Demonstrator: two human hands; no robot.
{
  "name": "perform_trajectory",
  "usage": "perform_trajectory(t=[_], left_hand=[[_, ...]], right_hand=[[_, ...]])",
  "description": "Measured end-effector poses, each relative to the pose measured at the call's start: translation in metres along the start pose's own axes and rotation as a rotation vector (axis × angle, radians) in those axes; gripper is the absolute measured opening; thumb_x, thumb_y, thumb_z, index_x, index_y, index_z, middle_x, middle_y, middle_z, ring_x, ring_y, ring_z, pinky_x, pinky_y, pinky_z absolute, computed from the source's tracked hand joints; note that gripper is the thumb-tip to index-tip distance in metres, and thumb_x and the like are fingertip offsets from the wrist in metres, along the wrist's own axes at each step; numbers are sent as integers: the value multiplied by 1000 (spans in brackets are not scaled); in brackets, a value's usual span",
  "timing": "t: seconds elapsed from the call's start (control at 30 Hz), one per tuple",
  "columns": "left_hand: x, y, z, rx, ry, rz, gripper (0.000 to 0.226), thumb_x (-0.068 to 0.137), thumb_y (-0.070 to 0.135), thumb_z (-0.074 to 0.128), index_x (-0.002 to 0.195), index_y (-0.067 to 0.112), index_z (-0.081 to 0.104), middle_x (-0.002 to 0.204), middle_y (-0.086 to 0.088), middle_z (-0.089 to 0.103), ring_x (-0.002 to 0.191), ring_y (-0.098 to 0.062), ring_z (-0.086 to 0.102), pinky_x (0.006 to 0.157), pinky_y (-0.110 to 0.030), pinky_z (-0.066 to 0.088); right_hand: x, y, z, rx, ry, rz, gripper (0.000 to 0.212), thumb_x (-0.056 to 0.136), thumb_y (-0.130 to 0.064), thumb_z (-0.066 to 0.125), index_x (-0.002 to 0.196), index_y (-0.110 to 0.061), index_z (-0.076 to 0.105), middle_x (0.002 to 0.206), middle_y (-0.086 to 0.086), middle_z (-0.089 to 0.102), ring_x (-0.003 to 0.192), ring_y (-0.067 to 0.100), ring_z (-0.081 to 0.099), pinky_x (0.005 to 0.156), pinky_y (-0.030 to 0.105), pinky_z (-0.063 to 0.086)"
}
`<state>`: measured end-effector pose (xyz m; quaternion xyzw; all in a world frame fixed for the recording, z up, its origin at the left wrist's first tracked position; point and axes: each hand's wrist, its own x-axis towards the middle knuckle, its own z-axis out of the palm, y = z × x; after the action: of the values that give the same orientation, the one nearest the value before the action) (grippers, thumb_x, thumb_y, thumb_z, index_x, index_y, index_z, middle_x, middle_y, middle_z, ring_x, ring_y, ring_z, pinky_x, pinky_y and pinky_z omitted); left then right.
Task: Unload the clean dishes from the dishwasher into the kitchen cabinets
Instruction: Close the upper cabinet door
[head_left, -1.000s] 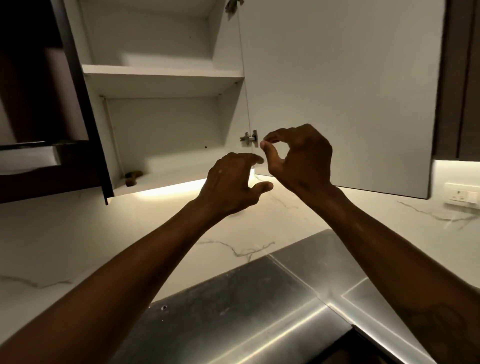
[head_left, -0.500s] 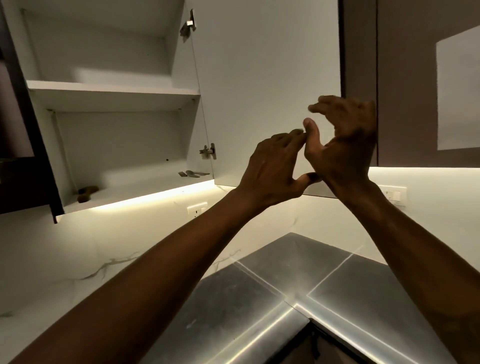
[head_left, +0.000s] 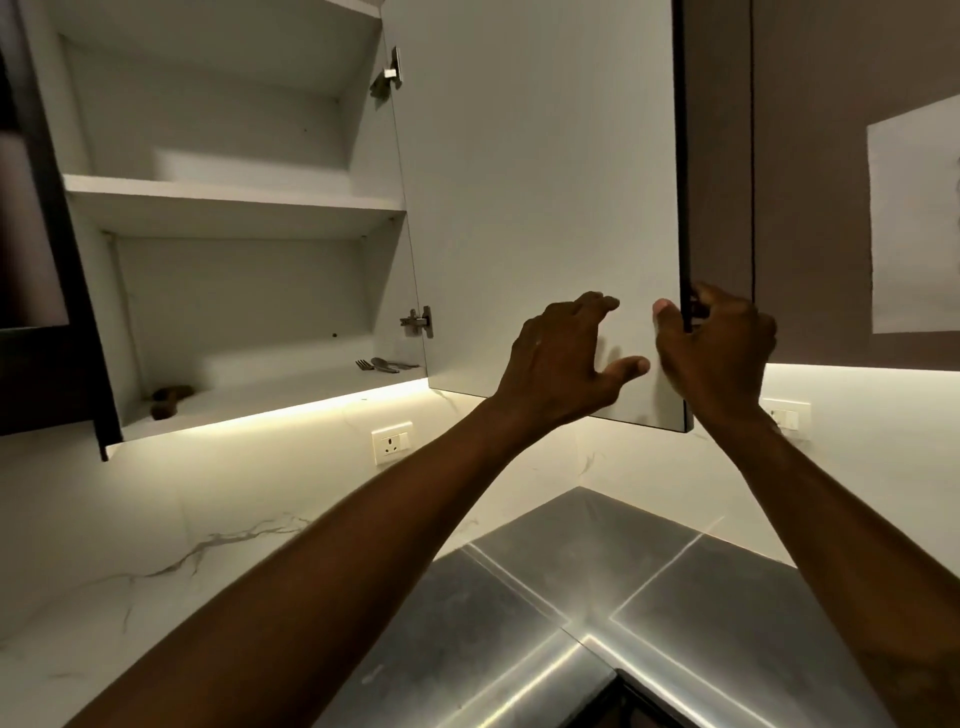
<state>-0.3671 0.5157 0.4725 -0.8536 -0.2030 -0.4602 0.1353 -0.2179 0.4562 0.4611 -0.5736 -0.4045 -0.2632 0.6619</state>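
Observation:
A white wall cabinet (head_left: 234, 202) stands open above the counter, its right door (head_left: 540, 182) swung wide. My right hand (head_left: 714, 353) grips the door's free edge low down, fingers curled round it and thumb on the inner face. My left hand (head_left: 563, 353) hovers in front of the door's inner face with loosely curled fingers and holds nothing. On the lower shelf lie a fork and spoon (head_left: 387, 365) at the right and a brown wooden item (head_left: 169, 400) at the left.
The cabinet's dark left door (head_left: 67, 322) hangs open at the left. Dark closed cabinets (head_left: 831, 208) fill the right. A steel countertop (head_left: 597, 597) meets a marble backsplash with wall sockets (head_left: 392, 441). An LED strip glows under the cabinets.
My view swung right and both hands moved right across the door. My right hand took hold of the door's free edge; my left followed, empty.

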Motion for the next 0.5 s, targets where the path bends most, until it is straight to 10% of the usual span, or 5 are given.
perform_trajectory(t=[0.5], left_hand=[[-74,-61,-96,-127,254,101,58,76,42,85,118,7,70,111,-2,74,98,-11,70,83,-32,58]], right_hand=[[-73,-98,31,430,58,-340,32,91,-36,76,91,-5,77,73,3,69,62,12,62,63,5,40]])
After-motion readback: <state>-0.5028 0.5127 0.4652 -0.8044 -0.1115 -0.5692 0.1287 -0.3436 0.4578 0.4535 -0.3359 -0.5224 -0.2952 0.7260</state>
